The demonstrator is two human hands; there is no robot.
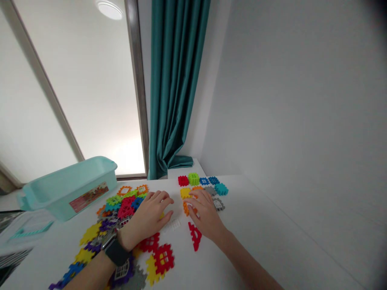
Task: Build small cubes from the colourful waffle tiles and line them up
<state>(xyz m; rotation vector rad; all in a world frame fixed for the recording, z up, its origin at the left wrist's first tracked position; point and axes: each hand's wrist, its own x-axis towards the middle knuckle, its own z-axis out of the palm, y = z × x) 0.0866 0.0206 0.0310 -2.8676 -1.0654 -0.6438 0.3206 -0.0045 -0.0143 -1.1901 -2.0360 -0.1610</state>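
Observation:
My left hand (152,215), with a dark watch on its wrist, hovers over the right side of a pile of coloured interlocking plastic building blocks (127,207). Its fingers are bent and apart, and a bit of yellow shows beside them. To the right, my right hand (205,213) has its thumb and fingers around an orange building block (186,208) lying on the table; the hand partly hides it. Just beyond lie a yellow block (185,193) and a grey block (211,190). Below the right hand is a red triangular piece (195,236).
Sorted blocks include a red one (183,181), a green stack (194,179), blue ones (213,180) and a teal stack (221,189). A pale teal bin (87,177) stands at left near a clear lid (27,231). A teal curtain (178,80) hangs behind the white table (242,241).

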